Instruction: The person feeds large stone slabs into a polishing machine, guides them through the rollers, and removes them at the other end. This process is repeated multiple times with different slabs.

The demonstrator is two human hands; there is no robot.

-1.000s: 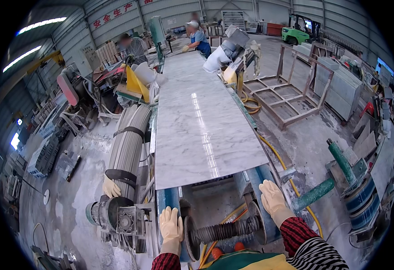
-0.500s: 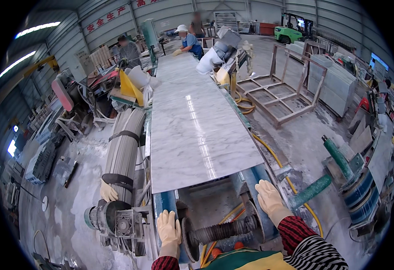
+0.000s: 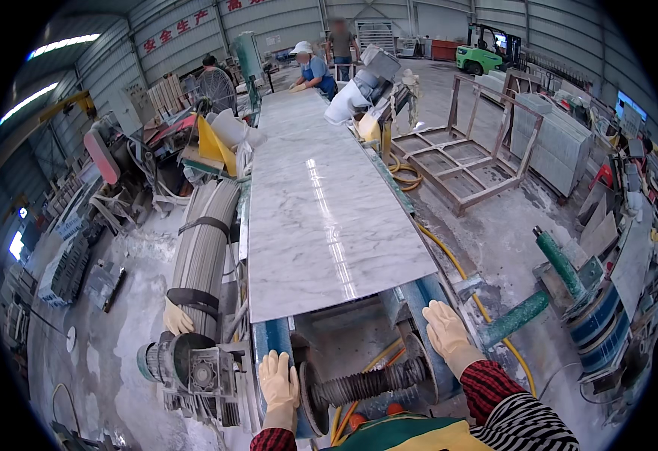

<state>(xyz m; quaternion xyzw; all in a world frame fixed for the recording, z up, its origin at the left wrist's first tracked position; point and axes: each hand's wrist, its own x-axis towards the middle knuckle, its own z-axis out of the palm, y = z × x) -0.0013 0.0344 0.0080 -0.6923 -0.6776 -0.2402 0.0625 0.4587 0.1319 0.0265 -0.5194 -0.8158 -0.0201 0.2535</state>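
Observation:
A long grey-veined white stone slab point(image 3: 329, 225), polished and shiny, lies flat on a blue metal frame point(image 3: 272, 334) running away from me. My left hand point(image 3: 278, 382), in a cream glove, rests on the frame's left side at the near end, fingers stretched and holding nothing. On the right side, my right hand point(image 3: 448, 332), gloved alike, lies flat with its fingers extended. Both hands are apart from the slab's near edge. Between them sits a dark ribbed roller point(image 3: 370, 385) with round end discs. A loose cream glove point(image 3: 177, 318) lies by the motor on the left.
A motor with gearbox point(image 3: 186, 366) and a strapped grey bundle point(image 3: 207, 240) flank the frame on the left. To the right are a yellow hose point(image 3: 468, 270), a green post point(image 3: 558, 259) and a rusty rack point(image 3: 457, 161). A co-worker point(image 3: 314, 71) leans at the slab's far end.
My view has shifted slightly, while both hands stay on the frame. In the background, one person stands more upright, and another at the left has turned their head behind a fan.

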